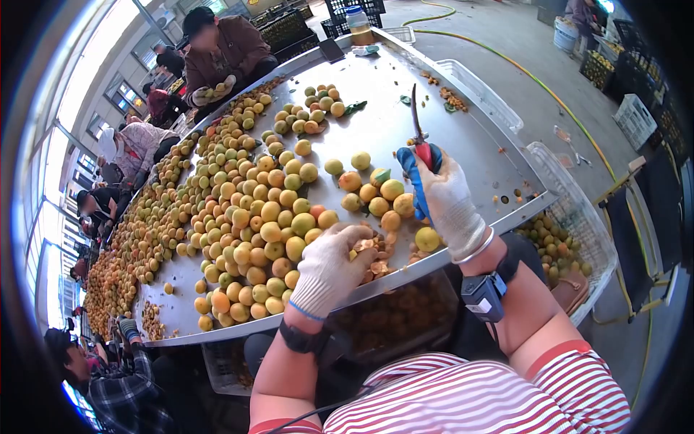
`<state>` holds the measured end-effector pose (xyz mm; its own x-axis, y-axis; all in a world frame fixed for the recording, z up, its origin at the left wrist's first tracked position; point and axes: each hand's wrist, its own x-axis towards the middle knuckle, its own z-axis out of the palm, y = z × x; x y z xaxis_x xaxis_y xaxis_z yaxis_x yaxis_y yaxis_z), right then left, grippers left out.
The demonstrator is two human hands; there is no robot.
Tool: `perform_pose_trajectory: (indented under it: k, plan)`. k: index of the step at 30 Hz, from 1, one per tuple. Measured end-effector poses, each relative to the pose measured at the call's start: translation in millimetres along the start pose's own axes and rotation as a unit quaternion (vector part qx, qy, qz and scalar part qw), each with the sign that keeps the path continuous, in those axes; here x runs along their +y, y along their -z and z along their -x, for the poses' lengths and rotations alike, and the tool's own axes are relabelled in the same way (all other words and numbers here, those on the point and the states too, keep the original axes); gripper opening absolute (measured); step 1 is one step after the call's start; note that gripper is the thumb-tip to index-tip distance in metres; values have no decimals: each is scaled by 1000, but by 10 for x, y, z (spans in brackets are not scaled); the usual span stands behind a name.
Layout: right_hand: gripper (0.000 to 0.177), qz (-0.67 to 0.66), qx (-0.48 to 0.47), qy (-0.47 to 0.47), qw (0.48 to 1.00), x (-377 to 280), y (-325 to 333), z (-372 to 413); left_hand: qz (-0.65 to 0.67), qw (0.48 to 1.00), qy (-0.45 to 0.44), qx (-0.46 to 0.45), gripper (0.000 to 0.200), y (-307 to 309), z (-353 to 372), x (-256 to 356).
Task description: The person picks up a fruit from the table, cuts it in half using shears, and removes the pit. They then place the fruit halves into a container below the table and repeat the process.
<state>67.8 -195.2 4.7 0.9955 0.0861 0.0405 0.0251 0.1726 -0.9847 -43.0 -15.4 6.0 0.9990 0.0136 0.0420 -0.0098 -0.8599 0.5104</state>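
My right hand (442,189), in a white glove with blue on the fingers, grips red-handled shears (425,153). Their dark, narrow blade points away over the metal table (390,87). Near the table's front edge, my left hand (334,262), in a white knit glove, curls its fingers round orange-brown scraps (377,269). Just beyond it lies a small group of round yellow-orange fruit (369,192), one with a green leaf. A single yellow fruit (427,239) sits below my right wrist. The large heap of fruit (253,217) spreads along the table to the left.
Co-workers sit along the table's far left side, one person (224,54) holding fruit. A white crate (578,224) with fruit stands by my right leg. At the far end is a jar (357,23). A yellow hose (549,87) crosses the floor; a chair (636,231) stands right.
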Motion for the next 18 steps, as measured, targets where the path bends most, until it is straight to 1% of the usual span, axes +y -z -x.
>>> perform_pose_trajectory:
  k: [1,2,4,5,6,7,8,9,11,12,13,14,15,16,17,18]
  plan:
    - [22,17,12,67,998,84,-14,-38,-64,998,-8,1,43,-65,-74,-23]
    - [22,-2,8,81,997,143,-21,-69,-64,998,-6,1,43,-87,-140,-16]
    - [23,-18,9,80,997,121,-29,-70,-154,987,19,-45,55,-106,-251,42]
    - [23,-33,10,79,996,113,-25,-73,-155,987,20,-45,55,-147,-264,27]
    - [23,-35,10,79,996,122,-7,-89,-180,981,11,-69,57,-181,-287,24]
    - [18,-35,11,80,996,135,15,-112,-205,974,1,-93,60,-205,-306,38]
    - [14,-36,13,82,996,141,36,-129,-213,971,-1,-108,51,-224,-283,68]
    - [14,-36,15,82,996,90,53,-118,-214,971,-3,-108,51,-207,-257,100]
    - [15,-38,12,53,998,-41,72,-65,-99,973,-56,-200,42,-166,-202,139]
    - [15,-39,12,52,998,-16,78,-79,-81,971,-68,-213,34,-128,-186,197]
    - [15,-35,21,86,995,23,80,-105,-81,971,-68,-215,34,-99,-203,229]
    - [16,-30,29,121,992,44,84,-119,-35,977,-48,-206,32,-67,-244,256]
    - [16,-30,30,121,992,39,86,-115,12,980,-29,-197,30,-54,-273,271]
    - [16,-32,32,112,993,26,82,-104,8,994,-20,-104,27,-165,-325,215]
    - [16,-34,34,104,993,15,79,-92,-5,996,30,-80,33,-196,-385,225]
    - [16,-33,33,105,993,14,75,-81,-59,996,15,-60,35,-245,-462,227]
